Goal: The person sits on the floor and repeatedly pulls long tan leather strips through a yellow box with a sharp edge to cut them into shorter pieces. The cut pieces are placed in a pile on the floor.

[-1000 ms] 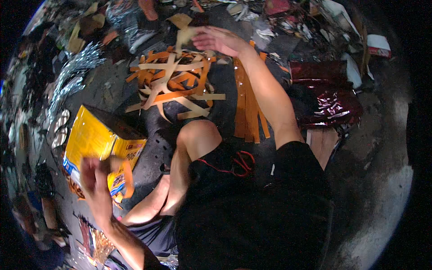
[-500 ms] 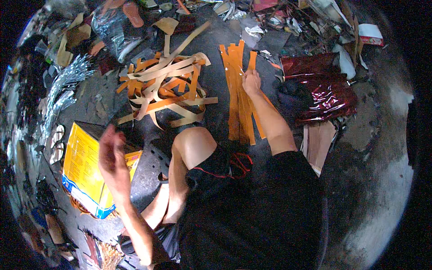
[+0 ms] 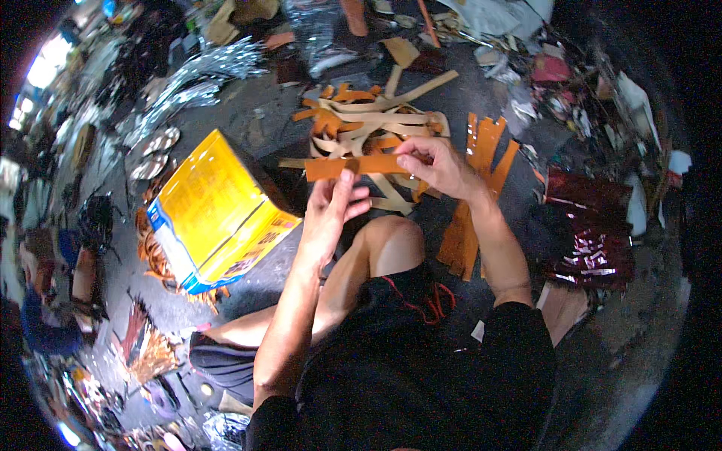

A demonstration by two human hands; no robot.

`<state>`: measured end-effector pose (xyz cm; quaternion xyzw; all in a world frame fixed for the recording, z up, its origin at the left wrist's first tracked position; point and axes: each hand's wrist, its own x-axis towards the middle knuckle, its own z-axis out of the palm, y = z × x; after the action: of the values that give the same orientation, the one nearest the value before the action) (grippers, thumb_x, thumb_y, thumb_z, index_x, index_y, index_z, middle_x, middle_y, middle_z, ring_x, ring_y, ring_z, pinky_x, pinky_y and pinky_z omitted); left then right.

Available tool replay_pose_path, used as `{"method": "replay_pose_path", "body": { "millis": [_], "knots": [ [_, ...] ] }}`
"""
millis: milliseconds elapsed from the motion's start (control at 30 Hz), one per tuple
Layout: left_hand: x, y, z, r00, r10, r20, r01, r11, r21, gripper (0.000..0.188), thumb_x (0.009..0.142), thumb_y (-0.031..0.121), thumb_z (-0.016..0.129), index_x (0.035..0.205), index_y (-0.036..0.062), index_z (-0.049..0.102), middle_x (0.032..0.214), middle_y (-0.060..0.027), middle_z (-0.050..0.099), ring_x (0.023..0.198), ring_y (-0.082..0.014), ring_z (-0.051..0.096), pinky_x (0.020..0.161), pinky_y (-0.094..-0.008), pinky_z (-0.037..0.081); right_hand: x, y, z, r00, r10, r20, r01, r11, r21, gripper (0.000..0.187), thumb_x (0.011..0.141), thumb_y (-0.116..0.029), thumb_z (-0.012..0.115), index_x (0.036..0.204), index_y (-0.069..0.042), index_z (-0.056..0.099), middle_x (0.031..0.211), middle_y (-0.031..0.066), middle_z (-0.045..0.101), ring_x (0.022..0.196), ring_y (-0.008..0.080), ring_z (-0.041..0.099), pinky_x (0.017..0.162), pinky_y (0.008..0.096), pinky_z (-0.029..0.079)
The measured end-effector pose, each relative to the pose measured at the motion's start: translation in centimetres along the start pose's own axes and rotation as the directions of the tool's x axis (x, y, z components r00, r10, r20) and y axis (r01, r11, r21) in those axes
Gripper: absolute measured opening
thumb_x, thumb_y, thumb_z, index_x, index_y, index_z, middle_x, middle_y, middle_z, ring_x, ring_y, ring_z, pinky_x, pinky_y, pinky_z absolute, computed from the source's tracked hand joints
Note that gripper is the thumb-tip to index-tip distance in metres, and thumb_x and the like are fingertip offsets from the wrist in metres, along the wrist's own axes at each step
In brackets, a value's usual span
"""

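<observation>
A flat orange strip (image 3: 372,164), which looks like leather or a similar sheet, is stretched crosswise between my hands. My right hand (image 3: 444,169) pinches its right end between thumb and fingers. Near the left end, my left hand (image 3: 331,214) has its thumb on the strip, with the other fingers loosely apart below. Behind the strip is a tangled heap of tan and orange strips (image 3: 376,120). Several more orange strips (image 3: 462,233) lie fanned out on the floor, beside my right forearm.
An open yellow carton (image 3: 218,203) stands tilted left of my left hand, with brown shreds (image 3: 154,252) by it. Sandals (image 3: 154,154) and silver strands (image 3: 203,71) are beyond. Dark red shiny sheets (image 3: 590,240) lie at the right. Scraps clutter the far floor.
My right hand has left the fanned strips and come left with one orange strip. My left hand has moved from beside the carton onto that strip. The whole view has shifted leftward.
</observation>
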<state>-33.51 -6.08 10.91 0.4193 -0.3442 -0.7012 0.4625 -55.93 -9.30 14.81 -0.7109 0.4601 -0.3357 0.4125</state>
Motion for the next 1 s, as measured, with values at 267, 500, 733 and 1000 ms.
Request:
{"method": "replay_pose_path", "body": {
  "millis": [267, 500, 733, 1000],
  "knots": [
    [0.5, 0.6, -2.5, 0.723, 0.667, 0.181, -0.429, 0.229, 0.874, 0.039, 0.088, 0.002, 0.051, 0.127, -0.002, 0.05, 0.103, -0.0185, 0.058, 0.09, -0.0374, 0.058, 0.08, -0.0397, 0.048, 1.1, 0.9, 7.7, 0.995, 0.0, -0.099, -0.001, 1.0, -0.011, 0.024, 0.091, -0.02, 0.062, 0.106, -0.002, 0.06, 0.097, 0.0048, 0.06, 0.088, 0.013, 0.06, 0.076, 0.0275, 0.048],
    [-0.1, -0.1, -2.7, 0.719, 0.649, 0.248, -0.4, 0.094, 0.912, 0.051, 0.079, -0.001, 0.056, 0.129, 0.0, 0.048, 0.107, -0.0175, 0.055, 0.095, -0.0333, 0.056, 0.084, -0.0407, 0.046, 0.5, -0.2, 11.3, 0.974, 0.223, -0.031, -0.188, 0.881, 0.434, 0.022, 0.093, -0.018, 0.059, 0.103, 0.001, 0.057, 0.09, 0.0037, 0.062, 0.079, 0.0093, 0.058, 0.073, 0.0235, 0.048],
    [-4.2, 1.9, -3.0, 0.854, 0.52, -0.025, -0.328, 0.574, 0.75, 0.018, 0.084, 0.013, 0.069, 0.094, -0.0009, 0.065, 0.08, -0.012, 0.065, 0.069, -0.0177, 0.063, 0.065, -0.0298, 0.05, -0.4, 0.0, 12.6, 0.988, 0.144, 0.057, -0.154, 0.862, 0.483, 0.018, 0.095, -0.012, 0.054, 0.105, 0.003, 0.056, 0.095, 0.0071, 0.063, 0.086, 0.0125, 0.062, 0.078, 0.0251, 0.051],
    [-7.5, 0.6, -7.6, 0.868, 0.432, -0.244, -0.223, 0.779, 0.585, 0.004, 0.085, -0.001, 0.06, 0.087, 0.0011, 0.058, 0.076, 0.0008, 0.056, 0.068, -0.0073, 0.052, 0.064, -0.0217, 0.044, -0.9, 1.3, 14.9, 0.98, 0.126, 0.154, -0.199, 0.667, 0.718, 0.016, 0.095, -0.019, 0.052, 0.098, -0.003, 0.053, 0.082, 0.0095, 0.062, 0.072, 0.0181, 0.065, 0.07, 0.0319, 0.056]
  ]
}}
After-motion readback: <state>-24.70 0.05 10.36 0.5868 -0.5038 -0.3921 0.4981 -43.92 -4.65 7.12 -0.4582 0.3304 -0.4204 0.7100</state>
